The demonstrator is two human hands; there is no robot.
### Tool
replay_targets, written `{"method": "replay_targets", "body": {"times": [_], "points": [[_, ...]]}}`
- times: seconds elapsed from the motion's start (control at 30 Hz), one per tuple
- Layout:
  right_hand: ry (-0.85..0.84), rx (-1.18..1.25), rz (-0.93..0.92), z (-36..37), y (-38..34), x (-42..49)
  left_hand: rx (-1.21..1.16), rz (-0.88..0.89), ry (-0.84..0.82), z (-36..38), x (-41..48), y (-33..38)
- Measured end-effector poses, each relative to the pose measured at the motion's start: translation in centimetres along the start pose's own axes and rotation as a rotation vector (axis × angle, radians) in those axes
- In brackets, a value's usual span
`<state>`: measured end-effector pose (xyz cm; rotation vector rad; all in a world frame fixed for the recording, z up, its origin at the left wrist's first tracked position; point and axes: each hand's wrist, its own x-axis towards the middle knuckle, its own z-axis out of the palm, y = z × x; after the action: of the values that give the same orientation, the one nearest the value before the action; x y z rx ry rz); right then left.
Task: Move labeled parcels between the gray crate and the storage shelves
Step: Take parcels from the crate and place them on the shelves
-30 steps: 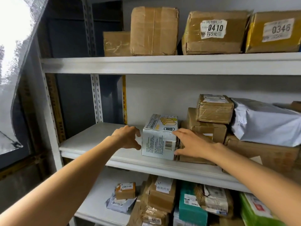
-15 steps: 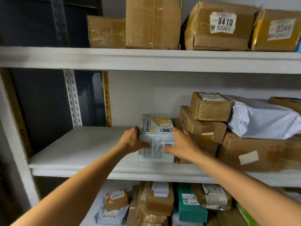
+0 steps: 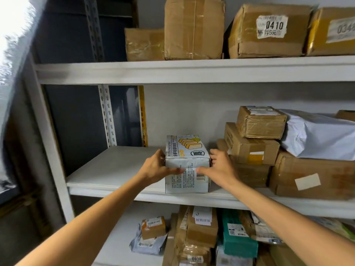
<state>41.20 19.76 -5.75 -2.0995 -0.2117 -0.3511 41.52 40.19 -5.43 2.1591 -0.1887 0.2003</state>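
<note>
I have both hands on the white printed box (image 3: 187, 164), which stands on the middle shelf (image 3: 115, 166) close to its front lip, barcode face toward me. My left hand (image 3: 155, 167) clamps the box's left side and my right hand (image 3: 221, 167) its right side. The fingers curl over the side edges and both thumbs (image 3: 177, 170) lie across the front face, nearly meeting. I judge this two-sided grip suits a box too broad for one hand and keeps it square to the lip. I cannot tell from here whether it is being seated or drawn out. On the right of the middle shelf, the stack of brown cartons (image 3: 249, 148) stands just beside the box, so my right knuckles work in a narrow gap and could nudge that stack. On the left of the same shelf, bare board shows up to the perforated upright (image 3: 107, 116), the easy side for sliding. The upper shelf (image 3: 192, 71) sits well above the middle shelf, leaving headroom to lift. The gray crate is not in view.
</note>
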Motion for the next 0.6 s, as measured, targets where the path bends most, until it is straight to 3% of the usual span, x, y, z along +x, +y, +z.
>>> {"method": "replay_targets", "body": {"times": [0.13,0.23,0.4,0.6], "points": [[0.066,0.067,0.037,-0.3,0.0,1.0,-0.059,-0.037,0.017,0.0,0.3,-0.4],[0.064,0.012,0.049,0.4,-0.2,2.2,-0.246,-0.103,0.047,0.2,0.7,-0.4],[-0.06,0.127,0.174,2.1,0.3,4.3,-0.49,-0.243,-0.018,0.2,1.8,-0.6],[-0.261,0.369,0.258,1.0,0.9,4.3,-0.586,-0.237,-0.164,-0.7,1.5,-0.7]]}}
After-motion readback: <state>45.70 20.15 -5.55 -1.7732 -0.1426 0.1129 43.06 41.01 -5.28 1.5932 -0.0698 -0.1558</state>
